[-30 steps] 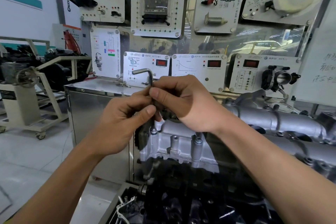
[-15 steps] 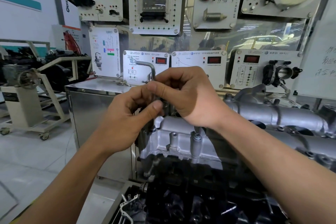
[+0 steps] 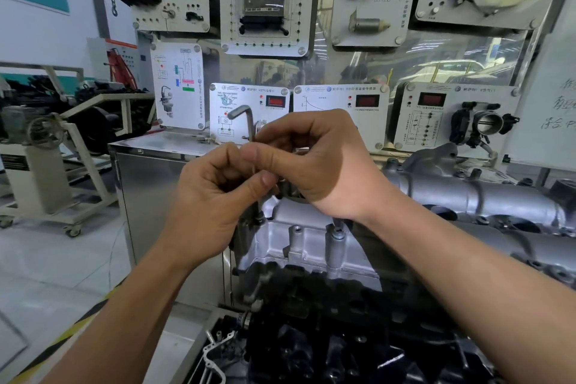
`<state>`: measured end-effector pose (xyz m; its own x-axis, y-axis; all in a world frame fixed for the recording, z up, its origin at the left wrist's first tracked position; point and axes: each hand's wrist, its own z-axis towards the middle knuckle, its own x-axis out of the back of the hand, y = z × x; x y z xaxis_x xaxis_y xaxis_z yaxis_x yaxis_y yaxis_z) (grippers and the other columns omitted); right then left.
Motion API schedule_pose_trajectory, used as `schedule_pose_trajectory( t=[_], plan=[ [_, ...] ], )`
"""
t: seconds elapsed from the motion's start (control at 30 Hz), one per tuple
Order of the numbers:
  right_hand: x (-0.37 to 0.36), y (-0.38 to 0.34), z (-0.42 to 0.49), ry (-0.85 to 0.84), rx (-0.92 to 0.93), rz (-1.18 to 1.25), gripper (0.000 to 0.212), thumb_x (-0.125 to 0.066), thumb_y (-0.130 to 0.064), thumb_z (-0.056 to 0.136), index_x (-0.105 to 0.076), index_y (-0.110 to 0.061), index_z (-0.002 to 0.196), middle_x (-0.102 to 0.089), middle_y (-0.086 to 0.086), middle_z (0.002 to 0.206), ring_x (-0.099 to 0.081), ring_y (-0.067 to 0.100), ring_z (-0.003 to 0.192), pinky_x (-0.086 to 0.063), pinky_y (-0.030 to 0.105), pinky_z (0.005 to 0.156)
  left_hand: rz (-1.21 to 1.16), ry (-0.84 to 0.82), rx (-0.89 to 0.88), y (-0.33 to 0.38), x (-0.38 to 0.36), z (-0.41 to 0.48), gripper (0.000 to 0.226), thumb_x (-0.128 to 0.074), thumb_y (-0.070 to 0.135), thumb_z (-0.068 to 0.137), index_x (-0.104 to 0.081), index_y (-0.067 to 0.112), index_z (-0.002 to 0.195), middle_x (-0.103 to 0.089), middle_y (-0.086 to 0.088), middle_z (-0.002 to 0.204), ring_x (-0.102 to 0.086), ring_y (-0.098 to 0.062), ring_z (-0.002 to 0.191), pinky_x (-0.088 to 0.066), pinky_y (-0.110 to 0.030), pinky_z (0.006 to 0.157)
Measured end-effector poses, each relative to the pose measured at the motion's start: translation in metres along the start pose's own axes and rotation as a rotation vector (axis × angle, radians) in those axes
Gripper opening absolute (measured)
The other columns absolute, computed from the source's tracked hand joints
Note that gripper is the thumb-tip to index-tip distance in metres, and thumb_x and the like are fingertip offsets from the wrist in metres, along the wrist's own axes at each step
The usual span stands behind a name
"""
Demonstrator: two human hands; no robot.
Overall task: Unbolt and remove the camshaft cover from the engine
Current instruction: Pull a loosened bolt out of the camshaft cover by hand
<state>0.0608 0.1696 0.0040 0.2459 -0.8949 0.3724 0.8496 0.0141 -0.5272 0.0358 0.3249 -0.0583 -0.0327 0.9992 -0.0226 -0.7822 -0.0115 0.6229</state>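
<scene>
- We are pinching the grey L-shaped steel key upright with left hand and right hand.
- Likely we are finger-spinning a loosened bolt out of the silver cast camshaft cover.

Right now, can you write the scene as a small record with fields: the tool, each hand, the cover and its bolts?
tool: hex key, upright, short arm on top pointing left
right hand: pinches the key's shaft
left hand: grips the shaft just below
key tip: down at the cover's left corner, its seat unclear
camshaft cover: on the engine, not lifted
bolt: in place on the cover's near edge
</scene>
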Motion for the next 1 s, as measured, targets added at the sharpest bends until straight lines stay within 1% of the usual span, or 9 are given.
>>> schedule_pose_trajectory(
  t=[0.2,0.3,0.4,0.5,0.57,0.7,0.77,0.87,1.0],
  plan=[
    [-0.004,0.0,0.001,0.002,0.015,-0.047,0.009,-0.081,-0.01,0.08,-0.075,-0.005,0.076,-0.069,-0.004,0.062,-0.059,-0.002,0.055,-0.047,0.015,0.054,0.097,0.006,0.006,0.002,0.001,0.006,0.037,-0.079,0.028,0.072,-0.066,-0.003,0.088,-0.073,-0.013,0.074,-0.071,-0.015,0.066,-0.059,-0.026,0.066],
    [-0.003,-0.001,0.001,-0.055,0.033,-0.101,0.012,-0.075,-0.011,0.087,-0.07,-0.013,0.076,-0.065,-0.01,0.062,-0.059,0.0,0.055,-0.045,0.014,0.055,0.109,-0.031,0.014,-0.002,0.002,0.007,0.02,-0.081,0.028,0.075,-0.07,0.015,0.086,-0.069,-0.01,0.066,-0.064,-0.017,0.059,-0.053,-0.03,0.058],
    [-0.002,-0.002,0.001,-0.128,0.012,-0.116,0.015,-0.064,-0.009,0.095,-0.068,-0.006,0.081,-0.068,0.002,0.065,-0.066,0.01,0.056,-0.05,0.022,0.054,0.062,-0.089,0.004,-0.006,0.005,0.003,0.009,-0.066,0.033,0.085,-0.07,0.033,0.093,-0.065,0.0,0.065,-0.058,-0.019,0.057,-0.049,-0.033,0.053],
    [-0.002,-0.003,0.002,-0.201,0.014,-0.111,0.022,-0.053,-0.009,0.101,-0.066,0.003,0.087,-0.067,0.011,0.063,-0.066,0.019,0.055,-0.048,0.026,0.053,-0.096,-0.109,0.027,-0.008,0.008,0.0,0.017,-0.057,0.033,0.094,-0.071,0.025,0.101,-0.065,-0.004,0.073,-0.06,-0.023,0.066,-0.05,-0.028,0.062],
    [-0.003,-0.002,0.003,-0.204,0.011,-0.085,0.023,-0.051,-0.01,0.101,-0.067,0.004,0.091,-0.066,0.013,0.062,-0.065,0.021,0.054,-0.046,0.024,0.054,-0.085,-0.1,0.032,-0.007,0.012,0.0,0.026,-0.059,0.042,0.095,-0.072,0.019,0.093,-0.064,-0.011,0.071,-0.057,-0.04,0.063,-0.045,-0.04,0.054],
    [-0.003,-0.003,0.005,-0.074,-0.025,0.057,0.012,-0.07,-0.01,0.091,-0.071,0.002,0.092,-0.068,0.023,0.066,-0.065,0.033,0.052,-0.054,0.035,0.048,0.073,-0.07,-0.049,-0.007,0.012,0.001,0.024,-0.061,0.036,0.094,-0.075,0.02,0.084,-0.067,-0.016,0.069,-0.057,-0.045,0.058,-0.046,-0.042,0.051],
    [-0.002,-0.002,0.008,0.014,-0.052,0.119,0.014,-0.08,-0.009,0.081,-0.072,0.002,0.083,-0.069,0.019,0.065,-0.064,0.025,0.049,-0.051,0.026,0.045,0.111,-0.039,-0.066,-0.006,0.008,0.001,0.016,-0.063,0.03,0.09,-0.076,0.027,0.081,-0.071,-0.002,0.071,-0.06,-0.03,0.06,-0.052,-0.026,0.057],
    [-0.002,0.0,0.008,0.042,-0.055,0.101,0.014,-0.085,-0.008,0.073,-0.072,-0.002,0.074,-0.069,0.005,0.059,-0.062,0.008,0.051,-0.048,0.017,0.048,0.061,-0.028,-0.032,-0.005,0.005,0.0,0.011,-0.068,0.029,0.083,-0.07,0.019,0.079,-0.07,0.002,0.067,-0.061,-0.019,0.058,-0.052,-0.024,0.059],
    [-0.005,-0.001,0.008,0.029,-0.055,0.074,0.012,-0.085,-0.009,0.075,-0.074,-0.005,0.072,-0.068,0.001,0.059,-0.06,0.004,0.052,-0.048,0.015,0.05,0.048,-0.025,-0.016,-0.007,0.004,0.002,0.031,-0.072,0.029,0.078,-0.059,0.001,0.083,-0.062,-0.011,0.061,-0.049,-0.046,0.054,-0.048,-0.04,0.05]
  ],
)
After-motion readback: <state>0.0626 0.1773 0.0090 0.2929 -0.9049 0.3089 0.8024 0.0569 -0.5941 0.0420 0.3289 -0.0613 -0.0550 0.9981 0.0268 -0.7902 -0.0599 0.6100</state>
